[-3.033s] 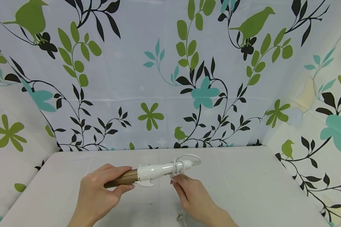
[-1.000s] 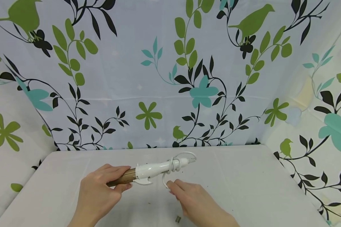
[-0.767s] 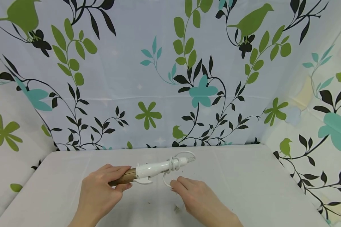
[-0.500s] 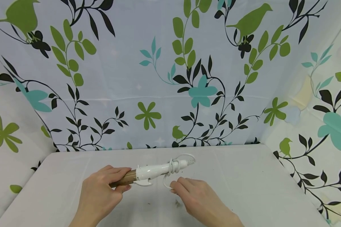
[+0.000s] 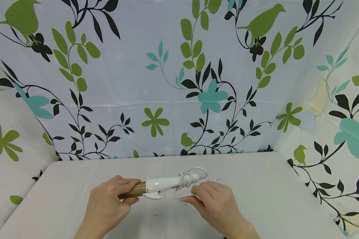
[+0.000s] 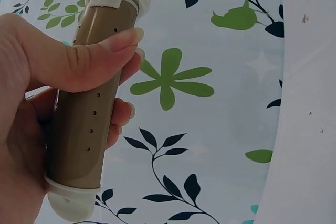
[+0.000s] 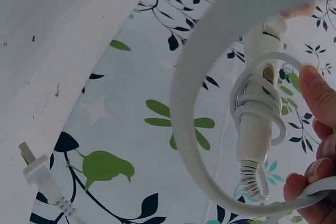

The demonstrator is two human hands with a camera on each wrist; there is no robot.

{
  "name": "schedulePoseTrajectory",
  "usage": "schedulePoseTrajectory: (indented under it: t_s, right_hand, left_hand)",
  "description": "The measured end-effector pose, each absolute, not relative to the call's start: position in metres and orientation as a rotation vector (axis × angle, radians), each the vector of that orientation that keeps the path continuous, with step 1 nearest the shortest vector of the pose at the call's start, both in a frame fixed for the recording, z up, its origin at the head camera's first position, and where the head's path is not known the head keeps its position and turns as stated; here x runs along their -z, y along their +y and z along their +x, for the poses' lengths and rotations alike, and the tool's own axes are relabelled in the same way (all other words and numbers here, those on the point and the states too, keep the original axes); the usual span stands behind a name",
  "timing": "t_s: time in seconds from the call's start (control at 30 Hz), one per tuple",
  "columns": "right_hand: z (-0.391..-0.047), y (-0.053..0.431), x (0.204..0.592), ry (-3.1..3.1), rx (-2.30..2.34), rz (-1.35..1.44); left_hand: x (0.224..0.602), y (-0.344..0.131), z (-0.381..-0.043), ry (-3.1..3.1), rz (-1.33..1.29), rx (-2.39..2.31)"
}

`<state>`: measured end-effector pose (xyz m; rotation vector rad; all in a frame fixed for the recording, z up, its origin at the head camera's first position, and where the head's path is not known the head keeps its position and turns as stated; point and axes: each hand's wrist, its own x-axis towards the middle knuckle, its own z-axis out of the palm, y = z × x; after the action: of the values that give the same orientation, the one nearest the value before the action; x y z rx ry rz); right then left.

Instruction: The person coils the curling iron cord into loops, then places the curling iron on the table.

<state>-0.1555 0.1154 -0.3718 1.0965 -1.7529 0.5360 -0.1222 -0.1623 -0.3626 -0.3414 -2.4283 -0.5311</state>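
Note:
A curling iron (image 5: pixel 163 185) with a glossy white handle and a brown-gold barrel (image 6: pixel 84 135) is held up above the white table, nearly level. My left hand (image 5: pixel 109 200) grips the barrel, thumb on one side and fingers round the other. White cord (image 7: pixel 257 106) is coiled in several turns about the handle's end. Just right of the handle, my right hand (image 5: pixel 219 204) pinches a loose length of this cord between thumb and fingers. In the right wrist view, a big loop of cord arcs close to the camera, and the two-pin plug (image 7: pixel 44 179) dangles at lower left.
The white table (image 5: pixel 155 225) lies beneath both hands, with a few small dark specks on it. Cloth printed with birds, leaves and flowers (image 5: pixel 122 83) stands behind the table and along both sides.
My right hand has moved up and to the right with the cord, turning so its fingers point left. The plug has left its earlier spot below the hands. The curling iron has shifted slightly right.

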Motion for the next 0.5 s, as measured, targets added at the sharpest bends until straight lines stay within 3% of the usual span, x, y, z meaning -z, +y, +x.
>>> schedulePoseTrajectory:
  t_s: [0.5]
  right_hand:
    - [-0.1570,0.1173,0.3660,-1.735,-0.549,1.215]
  left_hand:
    - [0.3644,-0.1638,-0.1230,-2.425,-0.386,0.535]
